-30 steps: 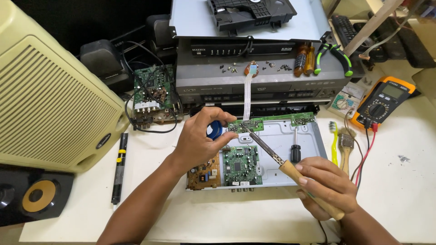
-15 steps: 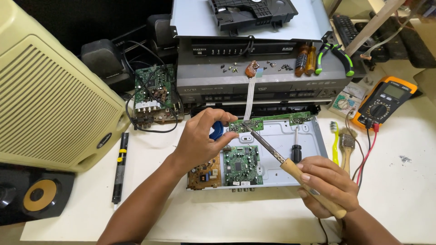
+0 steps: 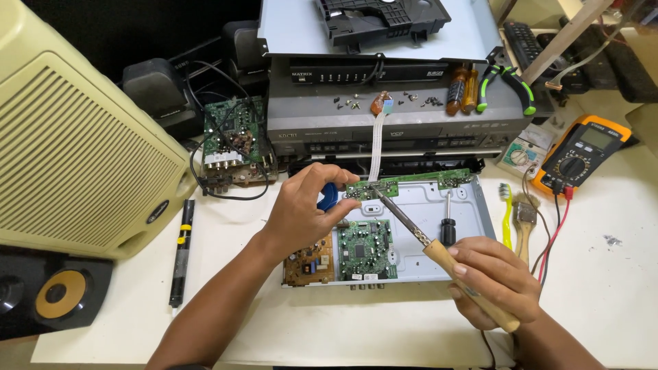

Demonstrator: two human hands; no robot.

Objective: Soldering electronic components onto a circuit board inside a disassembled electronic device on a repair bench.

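My right hand (image 3: 495,277) grips the wooden handle of a soldering iron (image 3: 439,250), whose metal tip touches the left end of a long narrow green circuit board (image 3: 411,183). My left hand (image 3: 305,209) pinches that end of the board and holds a blue object (image 3: 329,196) against the palm. A white ribbon cable (image 3: 377,140) runs up from the board. Under it lies an open metal chassis (image 3: 466,226) with a square green board (image 3: 365,249) and a brown board (image 3: 310,261) inside.
A black-handled screwdriver (image 3: 447,223) lies in the chassis. Stacked players (image 3: 391,123) with loose screws, pliers (image 3: 510,85) and two screwdrivers stand behind. An orange multimeter (image 3: 582,154), a brush and a toothbrush are at the right; a cream speaker (image 3: 75,144) and a black pen at the left.
Both hands hold nearly the same pose. The iron's tip stays at the board's left end; the view has shifted only slightly.
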